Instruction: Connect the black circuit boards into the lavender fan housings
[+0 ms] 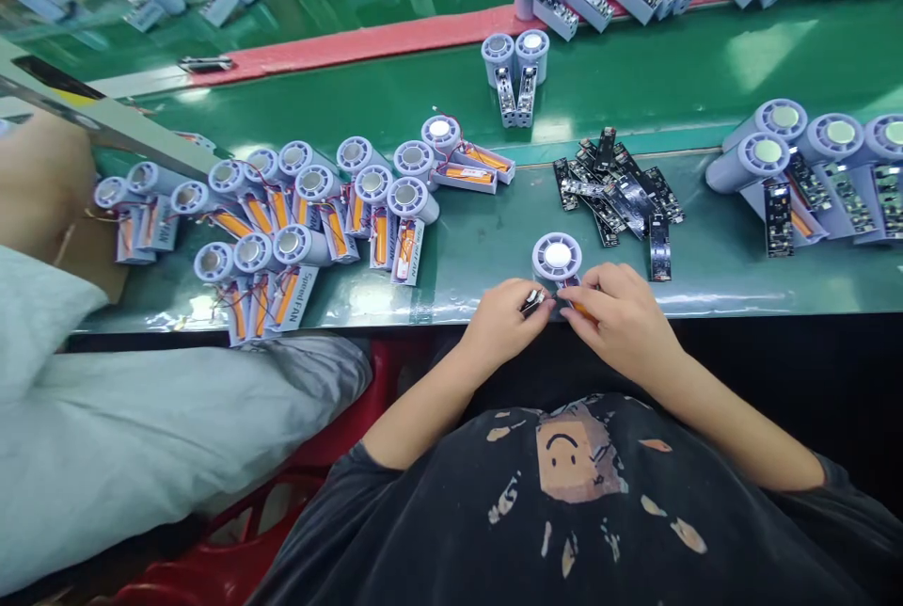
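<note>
Fan unit (557,256) at near edge of green surface (476,244)

A person's left hand (509,316) grips a small dark circuit board (534,302) in closed fingers, just left of the unit's handle. The right hand's (622,314) fingers close on the handle, by its orange insert (582,309); whether the tips pinch anything else cannot be told. The round head faces up, just beyond both hands. Loose circuit boards (630,201) lie piled to the far right, and similar units (288,244) crowd the left.

The pale shell looks light, stiff and rather smooth, likely steadiest when held by the handle's side walls, away from the exposed insert. The thin board, stiff but probably fragile, would be safest taken by its long edges, clear of its components.
</note>
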Action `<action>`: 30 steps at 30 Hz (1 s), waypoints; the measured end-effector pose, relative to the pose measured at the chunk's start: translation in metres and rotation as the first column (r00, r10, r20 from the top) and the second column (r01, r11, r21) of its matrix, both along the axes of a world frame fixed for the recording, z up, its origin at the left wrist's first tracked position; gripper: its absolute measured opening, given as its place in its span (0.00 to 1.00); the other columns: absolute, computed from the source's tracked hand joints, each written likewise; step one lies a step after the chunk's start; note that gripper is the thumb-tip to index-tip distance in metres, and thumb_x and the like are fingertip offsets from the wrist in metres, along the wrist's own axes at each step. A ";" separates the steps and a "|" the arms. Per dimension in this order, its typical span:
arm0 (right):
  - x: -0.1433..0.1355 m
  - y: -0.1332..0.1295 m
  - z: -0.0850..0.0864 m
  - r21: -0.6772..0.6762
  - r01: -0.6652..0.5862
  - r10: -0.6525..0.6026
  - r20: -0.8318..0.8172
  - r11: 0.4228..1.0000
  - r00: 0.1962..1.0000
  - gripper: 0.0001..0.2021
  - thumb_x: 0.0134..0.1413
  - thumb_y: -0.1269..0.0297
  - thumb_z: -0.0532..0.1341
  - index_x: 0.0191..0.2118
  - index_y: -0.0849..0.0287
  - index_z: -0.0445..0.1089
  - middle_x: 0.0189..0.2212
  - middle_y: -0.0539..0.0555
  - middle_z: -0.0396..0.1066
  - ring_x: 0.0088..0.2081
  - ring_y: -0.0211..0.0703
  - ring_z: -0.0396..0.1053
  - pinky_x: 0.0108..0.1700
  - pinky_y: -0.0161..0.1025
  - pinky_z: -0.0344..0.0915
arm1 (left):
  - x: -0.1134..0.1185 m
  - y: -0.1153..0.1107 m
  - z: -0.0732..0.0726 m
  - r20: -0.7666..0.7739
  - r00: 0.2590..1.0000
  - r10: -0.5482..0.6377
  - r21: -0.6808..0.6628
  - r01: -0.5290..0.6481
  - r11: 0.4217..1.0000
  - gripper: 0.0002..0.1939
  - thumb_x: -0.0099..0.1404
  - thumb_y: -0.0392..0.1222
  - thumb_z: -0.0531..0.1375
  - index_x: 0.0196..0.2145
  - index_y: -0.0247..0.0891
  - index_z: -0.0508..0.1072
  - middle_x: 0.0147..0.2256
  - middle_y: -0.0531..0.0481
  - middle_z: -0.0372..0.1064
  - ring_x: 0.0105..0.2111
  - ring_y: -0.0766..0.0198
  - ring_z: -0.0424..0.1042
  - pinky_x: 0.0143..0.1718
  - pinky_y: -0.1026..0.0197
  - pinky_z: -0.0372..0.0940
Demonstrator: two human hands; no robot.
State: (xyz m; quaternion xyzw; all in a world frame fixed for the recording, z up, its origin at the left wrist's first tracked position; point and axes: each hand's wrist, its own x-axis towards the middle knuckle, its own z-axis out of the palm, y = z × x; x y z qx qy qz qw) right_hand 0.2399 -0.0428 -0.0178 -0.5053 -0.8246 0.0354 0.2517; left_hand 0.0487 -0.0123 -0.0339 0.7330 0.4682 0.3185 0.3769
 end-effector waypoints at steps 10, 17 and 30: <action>-0.013 0.001 -0.010 0.059 0.087 -0.081 -0.105 0.994 0.991 0.09 0.64 0.60 0.60 0.43 0.49 0.79 0.39 0.53 0.74 0.43 0.46 0.65 0.46 0.45 0.54 | 0.007 0.002 -0.002 0.598 0.737 0.316 -0.684 0.263 0.680 0.28 0.48 0.58 0.74 0.24 0.35 0.65 0.19 0.60 0.60 0.15 0.80 0.50 0.16 0.72 0.47; -0.015 0.008 -0.015 -0.030 0.112 -0.116 -0.210 0.993 0.971 0.10 0.64 0.60 0.60 0.40 0.43 0.80 0.35 0.51 0.73 0.40 0.44 0.64 0.45 0.45 0.53 | 0.007 -0.001 -0.007 0.599 0.732 0.324 -0.662 0.225 0.715 0.26 0.49 0.59 0.73 0.27 0.35 0.69 0.19 0.60 0.59 0.16 0.78 0.51 0.16 0.71 0.49; -0.020 0.010 -0.015 -0.044 0.101 -0.108 -0.216 0.994 0.970 0.11 0.64 0.58 0.61 0.35 0.41 0.81 0.34 0.50 0.72 0.41 0.44 0.62 0.46 0.46 0.51 | -0.012 -0.002 0.005 0.125 0.986 0.109 -0.012 -0.108 0.994 0.08 0.64 0.43 0.63 0.29 0.38 0.76 0.26 0.52 0.74 0.26 0.67 0.69 0.30 0.64 0.65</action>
